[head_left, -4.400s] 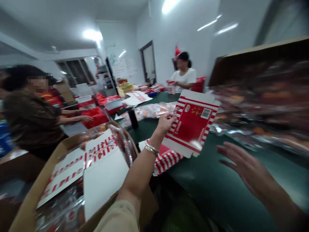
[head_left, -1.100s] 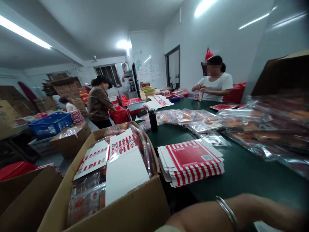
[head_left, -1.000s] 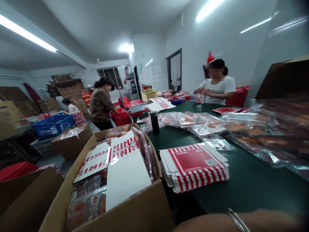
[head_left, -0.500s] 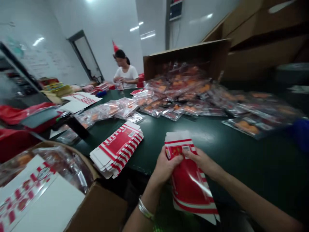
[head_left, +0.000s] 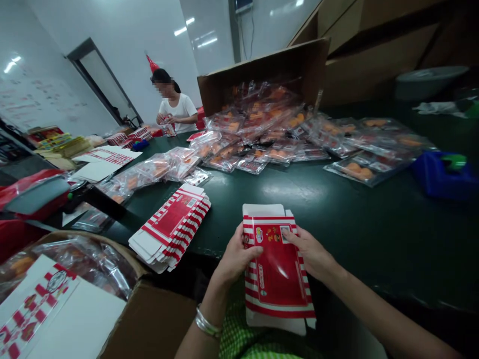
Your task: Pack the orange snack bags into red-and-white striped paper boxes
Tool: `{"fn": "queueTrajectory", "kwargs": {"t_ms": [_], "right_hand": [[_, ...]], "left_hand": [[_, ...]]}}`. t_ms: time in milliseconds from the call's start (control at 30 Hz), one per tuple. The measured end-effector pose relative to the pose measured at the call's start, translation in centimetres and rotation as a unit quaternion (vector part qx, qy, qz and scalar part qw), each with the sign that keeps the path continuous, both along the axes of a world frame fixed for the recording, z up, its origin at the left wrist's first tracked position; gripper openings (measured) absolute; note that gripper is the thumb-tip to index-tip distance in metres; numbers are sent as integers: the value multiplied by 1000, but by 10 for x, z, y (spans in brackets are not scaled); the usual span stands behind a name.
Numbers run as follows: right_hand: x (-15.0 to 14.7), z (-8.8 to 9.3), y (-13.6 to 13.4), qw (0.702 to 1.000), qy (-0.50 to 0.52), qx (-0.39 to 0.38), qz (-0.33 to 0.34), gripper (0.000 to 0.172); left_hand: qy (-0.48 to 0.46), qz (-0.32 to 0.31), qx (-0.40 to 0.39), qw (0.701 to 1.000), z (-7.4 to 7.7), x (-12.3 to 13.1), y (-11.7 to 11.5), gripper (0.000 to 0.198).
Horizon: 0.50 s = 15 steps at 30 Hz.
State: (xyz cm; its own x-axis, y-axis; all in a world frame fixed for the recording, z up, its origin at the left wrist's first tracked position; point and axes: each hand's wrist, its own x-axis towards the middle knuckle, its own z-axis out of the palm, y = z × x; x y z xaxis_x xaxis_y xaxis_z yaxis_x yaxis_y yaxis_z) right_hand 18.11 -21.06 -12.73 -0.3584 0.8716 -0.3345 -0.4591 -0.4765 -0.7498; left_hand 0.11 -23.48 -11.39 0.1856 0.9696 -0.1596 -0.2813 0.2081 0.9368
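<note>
Flat red-and-white carton [head_left: 280, 281] at lower ctr of frame; L hand [head_left: 236, 256] grips its left edge, R hand [head_left: 313, 250] its right, thumbs on top. Prob. light, stiffish card, slick face, may crease; best held by long edges.

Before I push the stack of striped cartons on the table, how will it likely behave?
The stack may slide apart, as its edges are uneven and no band shows. Pieces seem light, apparently thin card, and probably fairly stiff: the held carton looks flat.
</note>
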Motion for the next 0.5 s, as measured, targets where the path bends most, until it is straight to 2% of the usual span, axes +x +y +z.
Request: {"fn": "queueTrajectory", "kwargs": {"t_ms": [133, 233, 300, 400, 500], "right_hand": [[2, 6, 6, 998, -21, -20, -56, 14], [16, 11, 18, 996, -25, -21, -78, 13], [24, 14, 22, 995, -23, -11, -99, 13], [28, 18, 24, 992, -17, 11, -123, 12], [33, 22, 25, 993, -8, 29, -115, 15]], "left_hand": [[13, 55, -53, 997, -2, -1, 10, 65], [46, 96, -77, 991, -9, 1, 13, 70], [73, 93, -73, 990, -13, 9, 10, 74], [145, 75, -27, 986, -18, 25, 5, 79], [185, 60, 6, 981, -16, 35, 8, 70]]}}
